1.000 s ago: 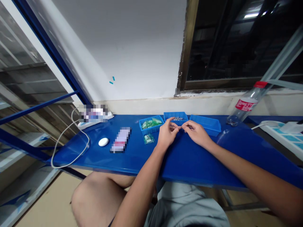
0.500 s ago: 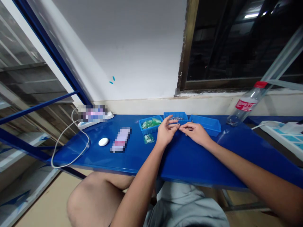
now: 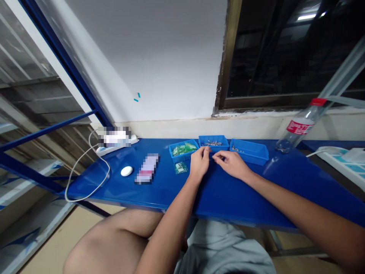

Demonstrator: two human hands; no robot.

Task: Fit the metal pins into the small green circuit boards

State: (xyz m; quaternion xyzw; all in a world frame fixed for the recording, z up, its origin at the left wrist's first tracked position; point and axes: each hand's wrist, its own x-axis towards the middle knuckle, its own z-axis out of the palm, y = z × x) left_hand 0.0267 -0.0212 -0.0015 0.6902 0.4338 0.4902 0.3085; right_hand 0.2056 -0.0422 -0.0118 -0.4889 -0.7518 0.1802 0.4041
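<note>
In front of the blue bins, my left hand (image 3: pixel 200 163) has its fingers curled in and its thumb pressed against them. Whatever it grips, if anything, is too small to make out. My right hand (image 3: pixel 232 164) is a little to the right, thumb and fingertips pinched together. Something tiny may be at its tips, but I cannot make it out. Small metal parts, long and thin like screws, lie in the middle blue bin (image 3: pixel 202 139). The right blue bin (image 3: pixel 258 156) holds a few small metal pieces. Green and clear packets fill the left blue bin (image 3: pixel 182 156).
A small clear packet (image 3: pixel 180 167) lies before the left bin. Further left are a blurred-out phone (image 3: pixel 147 168), a white oval object (image 3: pixel 126 171) and a power strip (image 3: pixel 119 146) with a looped cable. A bottle (image 3: pixel 300 125) and another power strip (image 3: pixel 339 163) stand right.
My hands have drawn apart from fingertip contact, leaving a small gap. The left fingers, spread before, are now curled in. The view has shifted slightly.
</note>
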